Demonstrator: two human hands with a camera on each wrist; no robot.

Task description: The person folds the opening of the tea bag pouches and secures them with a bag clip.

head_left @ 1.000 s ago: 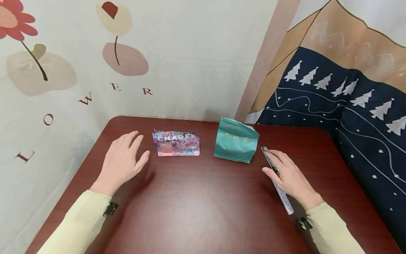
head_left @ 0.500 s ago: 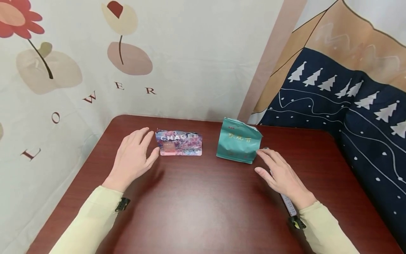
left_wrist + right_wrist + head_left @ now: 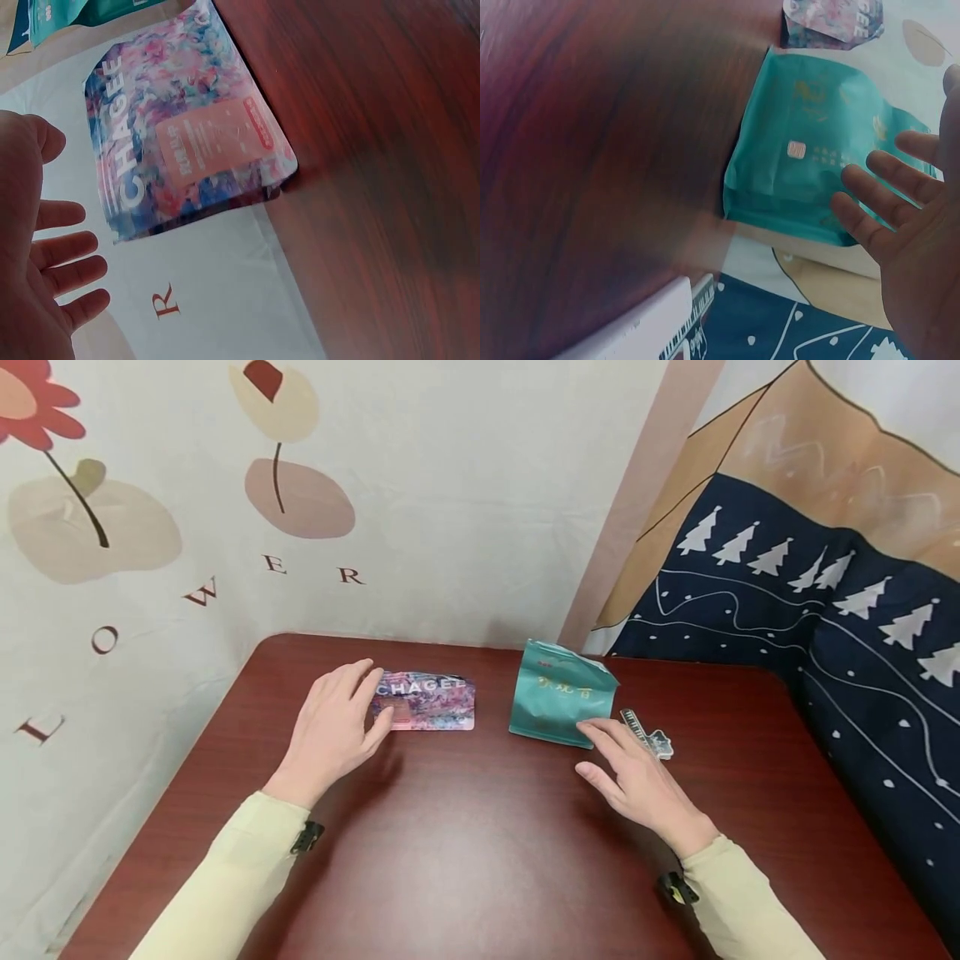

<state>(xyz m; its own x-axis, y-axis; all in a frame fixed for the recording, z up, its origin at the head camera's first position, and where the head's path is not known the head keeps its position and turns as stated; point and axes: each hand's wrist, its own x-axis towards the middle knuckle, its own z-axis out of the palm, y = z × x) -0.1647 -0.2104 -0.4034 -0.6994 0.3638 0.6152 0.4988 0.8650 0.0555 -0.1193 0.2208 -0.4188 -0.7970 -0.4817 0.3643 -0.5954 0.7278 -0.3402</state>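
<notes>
A colourful pouch [image 3: 431,703] printed CHAGEE stands upright at the back of the table. My left hand [image 3: 330,731] is at its left end, fingers relaxed and overlapping that end in the head view. In the left wrist view, a gap shows between the left fingers [image 3: 71,274] and the pouch. To the right stands a teal pouch [image 3: 558,689] with gold characters. My right hand [image 3: 641,785] hovers by its lower right corner, fingers spread and holding nothing. Those fingers [image 3: 885,184] overlap the teal pouch's side in the right wrist view.
A narrow ruler-like strip [image 3: 632,722] with a small clear ornament [image 3: 660,744] lies beyond my right hand, partly hidden by it. The dark red wooden table [image 3: 465,852] ends against a printed cloth backdrop [image 3: 465,510].
My left hand has moved right, up to the CHAGEE pouch. My right hand has moved left from over the strip to the teal pouch. Both pouches stay in place.
</notes>
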